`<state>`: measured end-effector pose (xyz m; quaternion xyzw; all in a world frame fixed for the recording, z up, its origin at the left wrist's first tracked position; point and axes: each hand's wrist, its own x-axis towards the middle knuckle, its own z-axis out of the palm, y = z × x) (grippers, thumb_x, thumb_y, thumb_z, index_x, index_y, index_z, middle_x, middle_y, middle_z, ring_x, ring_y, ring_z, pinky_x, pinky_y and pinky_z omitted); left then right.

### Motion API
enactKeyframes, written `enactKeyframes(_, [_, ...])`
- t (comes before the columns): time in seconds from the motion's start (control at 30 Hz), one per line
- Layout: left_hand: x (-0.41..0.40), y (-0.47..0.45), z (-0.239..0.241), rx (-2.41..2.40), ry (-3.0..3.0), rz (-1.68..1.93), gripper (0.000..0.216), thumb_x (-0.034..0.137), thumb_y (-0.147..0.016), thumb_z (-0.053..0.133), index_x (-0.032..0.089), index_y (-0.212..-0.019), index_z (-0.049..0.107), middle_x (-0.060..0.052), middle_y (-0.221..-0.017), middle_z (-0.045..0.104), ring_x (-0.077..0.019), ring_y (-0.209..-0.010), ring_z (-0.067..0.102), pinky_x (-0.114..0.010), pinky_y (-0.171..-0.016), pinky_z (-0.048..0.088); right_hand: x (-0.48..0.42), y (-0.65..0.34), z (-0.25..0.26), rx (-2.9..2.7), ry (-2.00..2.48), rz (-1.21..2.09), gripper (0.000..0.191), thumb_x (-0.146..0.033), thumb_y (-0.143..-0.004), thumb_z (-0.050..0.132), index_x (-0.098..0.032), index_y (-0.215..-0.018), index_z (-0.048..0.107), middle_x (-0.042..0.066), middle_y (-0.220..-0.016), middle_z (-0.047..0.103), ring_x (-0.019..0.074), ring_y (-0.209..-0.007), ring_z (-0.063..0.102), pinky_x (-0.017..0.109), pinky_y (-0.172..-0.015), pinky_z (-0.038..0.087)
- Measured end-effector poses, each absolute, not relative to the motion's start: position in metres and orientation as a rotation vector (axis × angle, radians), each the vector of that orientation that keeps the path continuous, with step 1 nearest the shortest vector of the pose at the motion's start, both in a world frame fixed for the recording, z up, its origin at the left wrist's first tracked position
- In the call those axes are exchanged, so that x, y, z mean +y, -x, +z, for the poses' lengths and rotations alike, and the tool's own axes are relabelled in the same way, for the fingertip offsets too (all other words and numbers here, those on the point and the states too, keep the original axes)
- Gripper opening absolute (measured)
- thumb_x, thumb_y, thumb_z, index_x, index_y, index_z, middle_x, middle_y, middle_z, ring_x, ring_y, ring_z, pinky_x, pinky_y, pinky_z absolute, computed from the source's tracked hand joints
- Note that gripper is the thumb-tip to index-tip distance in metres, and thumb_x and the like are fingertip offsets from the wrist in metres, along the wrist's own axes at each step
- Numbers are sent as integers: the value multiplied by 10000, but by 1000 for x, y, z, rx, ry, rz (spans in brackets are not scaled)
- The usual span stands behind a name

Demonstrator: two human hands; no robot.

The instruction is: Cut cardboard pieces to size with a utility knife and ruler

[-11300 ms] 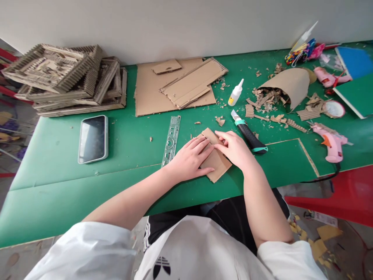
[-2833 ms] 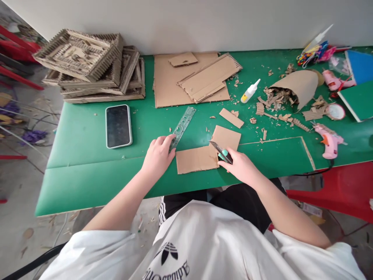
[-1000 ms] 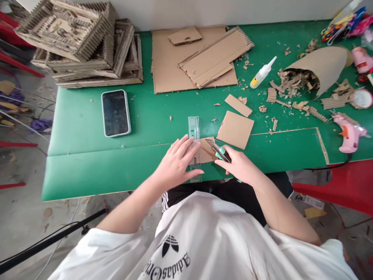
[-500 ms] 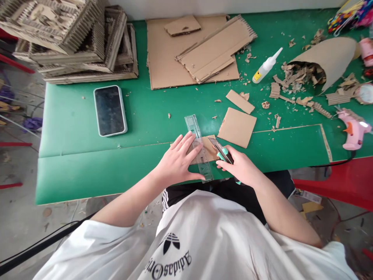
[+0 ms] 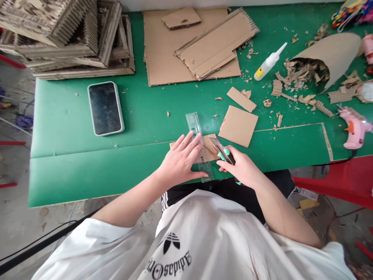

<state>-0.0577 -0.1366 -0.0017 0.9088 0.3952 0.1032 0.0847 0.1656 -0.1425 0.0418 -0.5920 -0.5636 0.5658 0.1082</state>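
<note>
A clear ruler (image 5: 203,156) is laid across a cardboard strip (image 5: 210,146); a black-and-green cutter (image 5: 225,153) is held, blade (image 5: 215,142) extended.

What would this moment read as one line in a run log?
left hand: on ruler | right hand: holds utility knife | ruler: across cardboard strip

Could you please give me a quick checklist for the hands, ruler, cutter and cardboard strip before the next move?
1. Ruler lying across the strip: ok.
2. Left hand on the ruler: ok.
3. Left fingertips well back from the ruler's cutter-side edge: not ok, they reach close to it.
4. Cutter gripped in the right hand, blade out: ok.
5. Blade touching the strip: cannot tell.
6. Phone apart from the strip: ok.
</note>
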Motion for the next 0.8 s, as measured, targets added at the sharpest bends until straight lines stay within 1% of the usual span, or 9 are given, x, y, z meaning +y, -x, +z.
enactKeyframes(0.1, [-137,58,-1,1171,-2718,304,919,764,-747,436,40,-1314,446,-202,-1455,356,-351,-1373,280,-486,-1118,239,-144,-167,46,-1485,1735,1659,288,-459,-844,514,-229,-1017,513,21,-940,666,107,-535,584,296,-614,509])
enactKeyframes(0.2, [-136,58,-1,1153,-2700,313,913,753,-752,445,40,-1322,436,-203,-1439,383,-352,-1368,291,-499,-1116,238,-147,-171,47,-1385,1687,1594,394,-498,-870,460,-235,-1163,487,32,-967,642,92,-548,519,288,-593,498])
enactKeyframes(0.3, [-136,59,-3,1146,-2688,324,927,753,-748,454,38,-1337,420,-204,-1430,398,-351,-1370,287,-499,-1117,238,-152,-178,43,-1390,1617,1605,545,-444,-887,456,-286,-1387,307,29,-1009,618,108,-656,531,304,-658,523])
enactKeyframes(0.4, [-136,60,-4,1143,-2696,338,939,755,-745,456,28,-1339,416,-203,-1427,402,-349,-1368,293,-492,-1115,245,-155,-182,41,-1400,1564,1633,665,-371,-901,443,-379,-1461,85,27,-1125,587,96,-656,543,350,-725,546])
enactKeyframes(0.43, [-136,60,-4,1141,-2698,340,940,755,-745,455,25,-1336,419,-203,-1426,404,-350,-1366,297,-490,-1114,247,-156,-182,41,-1382,1541,1646,645,-363,-903,437,-401,-1456,106,29,-1160,570,90,-644,551,359,-730,552])
enactKeyframes(0.5, [-136,60,-4,1138,-2698,337,936,753,-748,454,25,-1335,421,-201,-1426,405,-350,-1364,300,-490,-1113,250,-156,-182,41,-1314,1506,1673,495,-380,-901,442,-383,-1385,337,37,-1196,547,90,-666,590,359,-734,563])
enactKeyframes(0.57, [-136,61,-4,1134,-2692,334,926,749,-754,450,30,-1338,421,-200,-1427,403,-350,-1367,294,-492,-1113,249,-155,-183,42,-1225,1491,1696,366,-434,-885,464,-305,-1221,529,54,-1201,552,120,-737,640,355,-737,568])
enactKeyframes(0.67, [-136,61,-3,1129,-2689,327,909,745,-765,436,43,-1343,421,-199,-1430,399,-349,-1372,286,-489,-1116,241,-152,-186,44,-1083,1467,1745,404,-516,-879,414,-274,-1191,502,89,-1275,554,202,-925,665,395,-799,551])
enactKeyframes(0.8, [-136,61,-2,1123,-2687,326,898,736,-772,438,50,-1351,414,-199,-1430,398,-348,-1372,286,-487,-1119,237,-145,-192,50,-958,1563,1799,466,-455,-939,127,-280,-1287,384,122,-1284,579,246,-1129,590,464,-827,514])
